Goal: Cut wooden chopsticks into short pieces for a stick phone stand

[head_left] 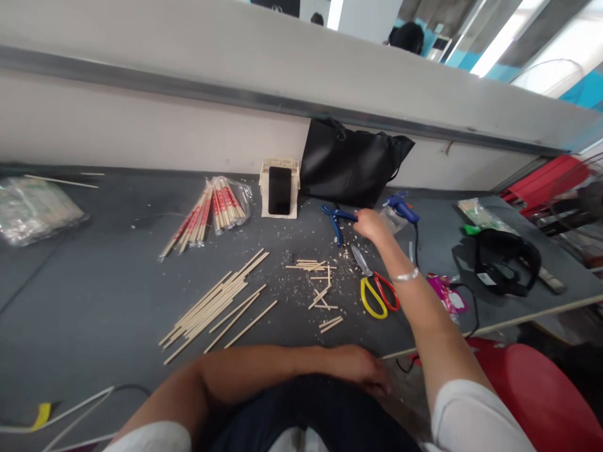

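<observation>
My right hand [370, 225] reaches across the grey table, its fingers closed on the near end of a blue tool that looks like pliers [336, 221]. Beside that arm lie scissors [372, 282] with one yellow and one red handle loop, blades pointing away. Close to my body, my left hand [360, 367] rests at the table's front edge with curled fingers; whatever is inside them is hidden. Short cut sticks [308, 266] lie in the middle, some crossed, among small chips. Longer wooden sticks [211, 307] are spread diagonally to the left.
A phone [279, 190] leans on a small stick-built stand [292, 210] before a black bag [351, 160]. Wrapped chopsticks [228, 201] and a plastic-wrapped bundle [35, 210] lie leftward. To the right are a blue glue gun [402, 207], a pink packet [445, 294] and a black headset [506, 260].
</observation>
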`<state>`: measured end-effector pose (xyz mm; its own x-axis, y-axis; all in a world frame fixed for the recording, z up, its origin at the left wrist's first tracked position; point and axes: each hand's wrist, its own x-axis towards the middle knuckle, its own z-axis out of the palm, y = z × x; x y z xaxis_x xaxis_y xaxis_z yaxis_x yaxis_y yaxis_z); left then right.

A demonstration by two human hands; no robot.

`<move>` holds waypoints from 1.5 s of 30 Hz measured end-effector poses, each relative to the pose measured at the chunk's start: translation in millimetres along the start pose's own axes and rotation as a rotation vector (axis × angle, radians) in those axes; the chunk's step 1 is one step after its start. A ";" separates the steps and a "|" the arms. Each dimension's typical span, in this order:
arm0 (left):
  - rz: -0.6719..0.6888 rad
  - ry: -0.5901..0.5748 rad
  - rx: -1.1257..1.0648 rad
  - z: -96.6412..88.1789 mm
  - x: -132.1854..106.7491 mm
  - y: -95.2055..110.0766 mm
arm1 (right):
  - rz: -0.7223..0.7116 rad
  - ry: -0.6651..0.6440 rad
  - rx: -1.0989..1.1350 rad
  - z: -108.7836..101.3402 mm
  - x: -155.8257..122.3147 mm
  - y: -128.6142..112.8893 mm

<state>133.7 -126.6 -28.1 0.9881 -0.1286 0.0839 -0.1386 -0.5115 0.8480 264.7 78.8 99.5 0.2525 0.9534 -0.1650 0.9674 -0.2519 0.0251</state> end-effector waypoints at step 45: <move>-0.692 0.653 0.796 -129.0 -68.1 -36.4 | 0.088 -0.139 0.838 119.1 -299.9 161.6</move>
<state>80.0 10.4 2.8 0.6857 0.7042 0.1842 0.6490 -0.7061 0.2833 343.2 -267.6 35.6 0.2692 0.9093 -0.3174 0.5975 -0.4162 -0.6854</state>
